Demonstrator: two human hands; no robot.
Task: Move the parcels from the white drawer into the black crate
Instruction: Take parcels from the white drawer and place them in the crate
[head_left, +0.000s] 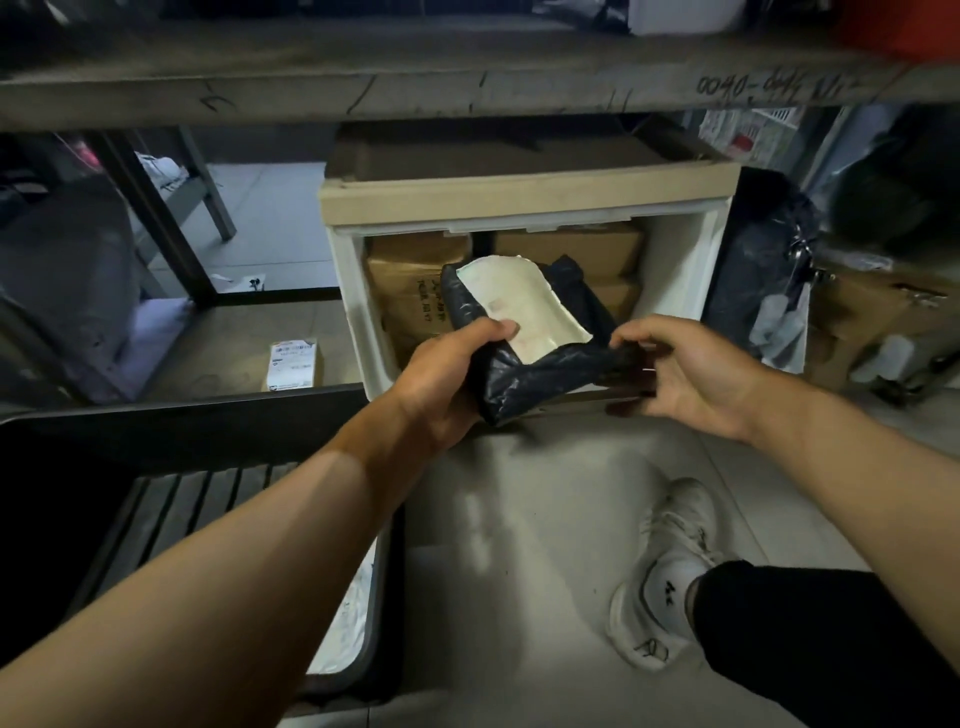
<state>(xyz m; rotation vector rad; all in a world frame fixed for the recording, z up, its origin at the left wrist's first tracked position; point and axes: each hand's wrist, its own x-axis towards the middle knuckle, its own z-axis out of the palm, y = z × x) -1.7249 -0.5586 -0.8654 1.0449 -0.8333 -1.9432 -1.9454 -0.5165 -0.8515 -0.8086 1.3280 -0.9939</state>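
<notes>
While crouched before the white drawer (691, 270), holding a black parcel (540, 364) in front of its open mouth, just above the front edge. Left hand (441, 379) clamped round the parcel's left end, thumb lying on the pale shipping label (519, 306), fingers curled beneath. Right hand (685, 374) at the parcel's right end, fingertips (621, 340) pinching the crumpled black plastic, palm turned up and partly spread. Parcel tilted, label side up and facing the camera, print too blurred to read.

Inside the drawer, behind the held parcel, brown cardboard boxes (415, 280) packed against the back and left wall, one printed with dark characters. On top of the drawer, a tan lid or board (524, 200).

Down at lower left, the black crate (363, 623), its ribbed floor showing, with something pale and white (348, 613) lying against its right wall, partly hidden by the left forearm. Crate standing on the floor just beside the drawer, well below the parcel.

On the shelf (218, 343) left of the drawer, a small labelled box (292, 364). To the right of the drawer, dark plastic bags (758, 270). On the tiled floor, a white shoe (670, 577) and a black trouser leg (831, 649).
</notes>
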